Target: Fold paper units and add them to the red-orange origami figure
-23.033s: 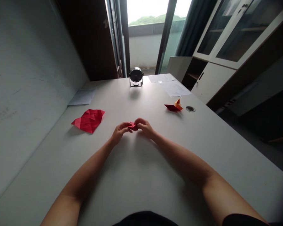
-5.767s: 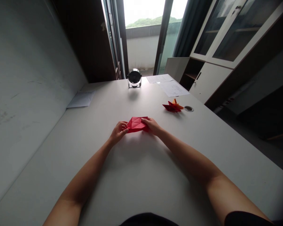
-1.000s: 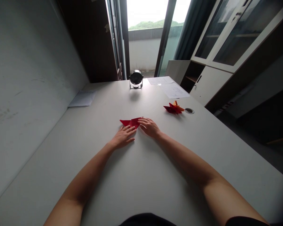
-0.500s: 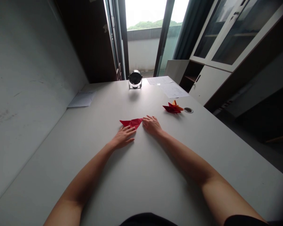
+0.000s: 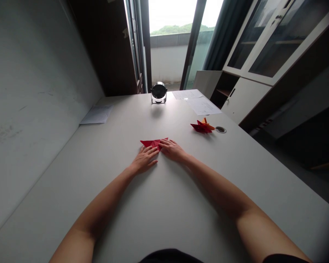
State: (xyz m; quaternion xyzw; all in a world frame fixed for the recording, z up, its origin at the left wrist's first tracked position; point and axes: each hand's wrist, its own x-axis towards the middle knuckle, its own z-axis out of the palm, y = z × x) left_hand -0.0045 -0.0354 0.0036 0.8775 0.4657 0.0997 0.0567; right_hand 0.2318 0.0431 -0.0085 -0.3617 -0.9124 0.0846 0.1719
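Note:
A folded piece of red paper (image 5: 148,143) lies flat on the white table (image 5: 159,204), its pointed ends out to the left and right. My left hand (image 5: 146,157) rests on its lower left part with the fingers stretched out. From the right, my right hand (image 5: 172,149) lies with extended fingers over the paper's right part, hiding some of it. Both hands press against the paper and neither grips it. The fingertips of the two hands are close together near the paper's middle.
Red and orange folded paper pieces (image 5: 203,126) sit to the right, beside a round cable hole (image 5: 220,129). A small round black device on a stand (image 5: 158,92) is at the back. Paper sheets lie at back left (image 5: 96,114) and back right (image 5: 202,106). A wall (image 5: 44,109) borders the left side.
My right hand has slid left from the paper's right tip onto its right part. My left hand stays in place on the paper. The view has shifted slightly.

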